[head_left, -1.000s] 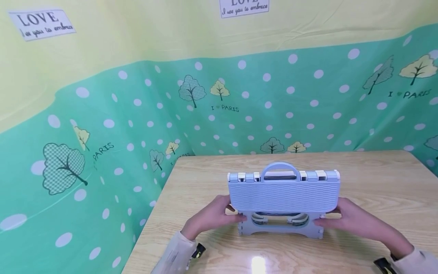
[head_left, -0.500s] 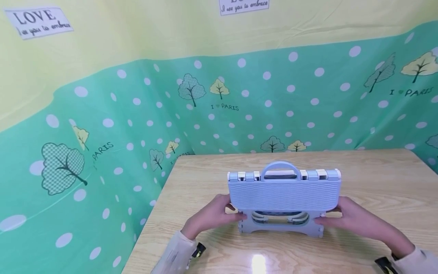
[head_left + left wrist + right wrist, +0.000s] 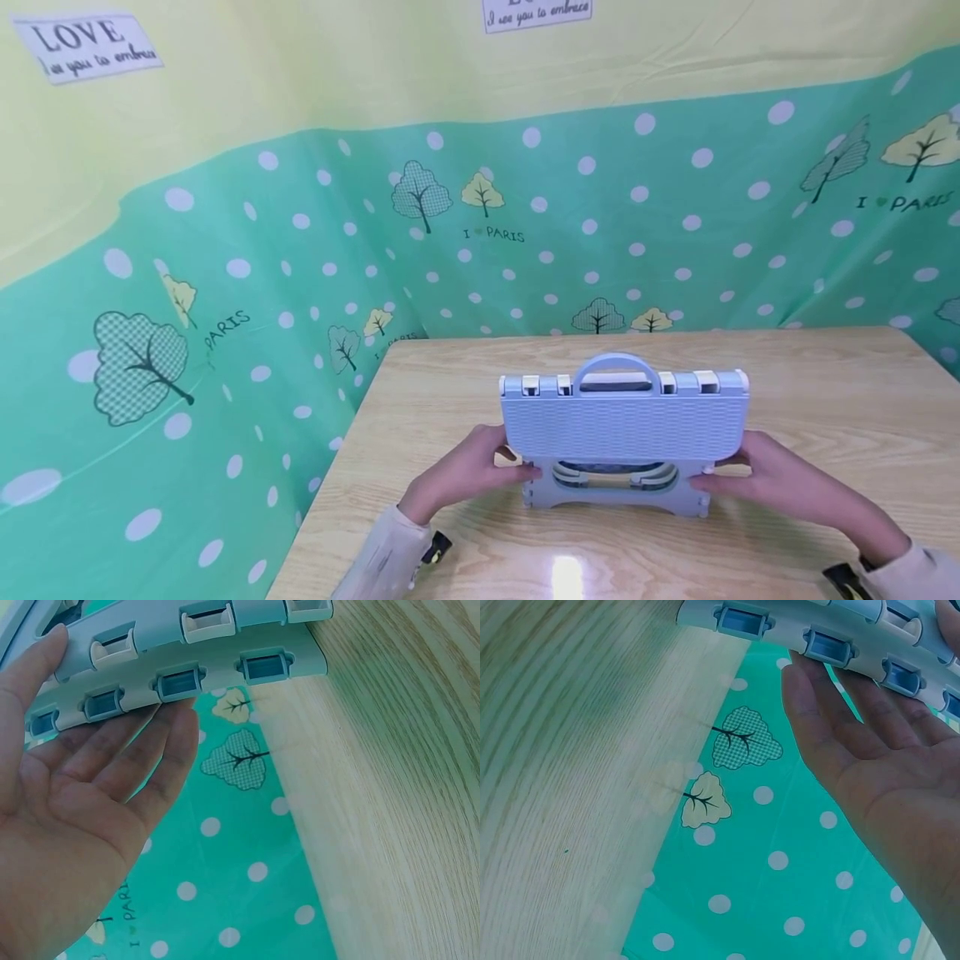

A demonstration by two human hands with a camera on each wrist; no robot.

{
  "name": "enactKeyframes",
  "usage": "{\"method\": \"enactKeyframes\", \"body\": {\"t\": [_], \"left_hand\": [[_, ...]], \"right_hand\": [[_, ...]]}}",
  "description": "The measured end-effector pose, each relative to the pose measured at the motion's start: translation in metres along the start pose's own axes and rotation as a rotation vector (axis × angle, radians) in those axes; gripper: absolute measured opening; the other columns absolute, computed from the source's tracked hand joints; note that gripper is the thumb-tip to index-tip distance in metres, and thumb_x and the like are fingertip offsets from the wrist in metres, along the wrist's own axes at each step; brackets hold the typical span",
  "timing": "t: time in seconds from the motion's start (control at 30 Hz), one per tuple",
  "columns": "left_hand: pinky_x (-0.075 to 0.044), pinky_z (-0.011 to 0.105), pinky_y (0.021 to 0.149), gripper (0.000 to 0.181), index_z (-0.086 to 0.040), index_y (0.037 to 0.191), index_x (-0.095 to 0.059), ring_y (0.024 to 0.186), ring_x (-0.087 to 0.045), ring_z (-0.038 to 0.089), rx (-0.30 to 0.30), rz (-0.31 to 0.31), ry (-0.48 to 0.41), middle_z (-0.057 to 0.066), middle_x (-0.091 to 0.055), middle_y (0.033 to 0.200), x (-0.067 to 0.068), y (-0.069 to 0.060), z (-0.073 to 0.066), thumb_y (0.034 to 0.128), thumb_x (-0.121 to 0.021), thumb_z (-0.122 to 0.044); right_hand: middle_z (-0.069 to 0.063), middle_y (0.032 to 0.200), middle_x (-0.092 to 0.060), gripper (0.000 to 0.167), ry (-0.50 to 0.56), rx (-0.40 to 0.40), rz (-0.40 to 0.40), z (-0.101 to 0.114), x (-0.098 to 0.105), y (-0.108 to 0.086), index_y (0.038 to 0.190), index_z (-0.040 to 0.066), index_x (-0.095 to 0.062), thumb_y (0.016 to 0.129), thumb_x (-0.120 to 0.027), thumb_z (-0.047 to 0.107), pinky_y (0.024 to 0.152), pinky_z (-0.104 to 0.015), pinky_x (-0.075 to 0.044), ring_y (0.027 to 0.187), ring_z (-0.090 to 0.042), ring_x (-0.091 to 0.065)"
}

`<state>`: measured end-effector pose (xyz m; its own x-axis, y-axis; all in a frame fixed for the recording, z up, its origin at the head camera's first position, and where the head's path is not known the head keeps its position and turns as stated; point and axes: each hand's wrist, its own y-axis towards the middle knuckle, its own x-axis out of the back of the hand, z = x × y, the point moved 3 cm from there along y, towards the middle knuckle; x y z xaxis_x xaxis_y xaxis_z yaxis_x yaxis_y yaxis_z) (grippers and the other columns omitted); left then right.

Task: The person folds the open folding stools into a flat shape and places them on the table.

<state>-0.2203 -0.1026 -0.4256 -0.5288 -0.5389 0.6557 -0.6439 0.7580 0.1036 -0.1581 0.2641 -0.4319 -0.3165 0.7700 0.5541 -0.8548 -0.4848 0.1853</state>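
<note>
A light blue plastic folding stool (image 3: 622, 427) stands on the table, its woven-textured seat panel tilted down toward me and a curved carry handle (image 3: 617, 361) on top. My left hand (image 3: 471, 463) grips the stool's left side, thumb on the near face of the leg frame. On the opposite side my right hand (image 3: 776, 479) holds it the same way. Both wrist views show the hinged edge of the stool (image 3: 217, 656) (image 3: 786, 634), with the fingers of each hand behind its lower panel. The fingertips are partly hidden by the stool.
The wood-grain table (image 3: 435, 392) extends around the stool. Behind it and to the left hangs a green and yellow curtain (image 3: 517, 275) with white dots and trees. Dark straps (image 3: 437, 547) show at both wrists. A bright reflection lies on the tabletop's near part.
The stool's seat panel tilts very slightly further up at its lower edge. Both hands keep their places on its sides. The head view shifts a little.
</note>
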Motion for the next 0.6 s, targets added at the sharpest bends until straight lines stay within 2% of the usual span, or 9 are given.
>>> {"method": "enactKeyframes", "body": {"t": [0.17, 0.4, 0.6], "left_hand": [[-0.055, 0.03, 0.088, 0.051, -0.03, 0.141, -0.053, 0.104, -0.062, 0.003, 0.013, -0.003, -0.003, -0.014, -0.064, 0.128, -0.0009, -0.001, -0.0001, 0.0934, -0.071, -0.034], [-0.056, 0.028, 0.087, 0.051, -0.025, 0.141, -0.053, 0.102, -0.063, 0.002, -0.021, -0.007, 0.019, -0.012, -0.064, 0.129, -0.0002, -0.001, -0.0041, 0.0941, -0.07, -0.033], [-0.056, 0.029, 0.087, 0.051, -0.025, 0.142, -0.054, 0.102, -0.063, 0.002, -0.021, -0.007, 0.021, -0.012, -0.064, 0.129, 0.0002, -0.001, -0.0054, 0.0944, -0.07, -0.034]], "right_hand": [[0.026, 0.134, -0.051, 0.067, -0.005, -0.005, -0.003, 0.0003, 0.0, -0.0003, 0.146, 0.012, -0.042, 0.089, -0.076, 0.019, 0.078, -0.031, -0.058, 0.11, 0.0, -0.058], [0.025, 0.136, -0.051, 0.066, 0.009, -0.001, 0.006, 0.0009, -0.0001, -0.0006, 0.147, 0.014, -0.042, 0.09, -0.075, 0.017, 0.078, -0.03, -0.057, 0.111, 0.0, -0.057], [0.024, 0.136, -0.051, 0.065, 0.005, 0.003, 0.006, 0.0007, 0.0, -0.0005, 0.147, 0.013, -0.042, 0.09, -0.074, 0.017, 0.078, -0.03, -0.057, 0.112, 0.001, -0.057]]}}
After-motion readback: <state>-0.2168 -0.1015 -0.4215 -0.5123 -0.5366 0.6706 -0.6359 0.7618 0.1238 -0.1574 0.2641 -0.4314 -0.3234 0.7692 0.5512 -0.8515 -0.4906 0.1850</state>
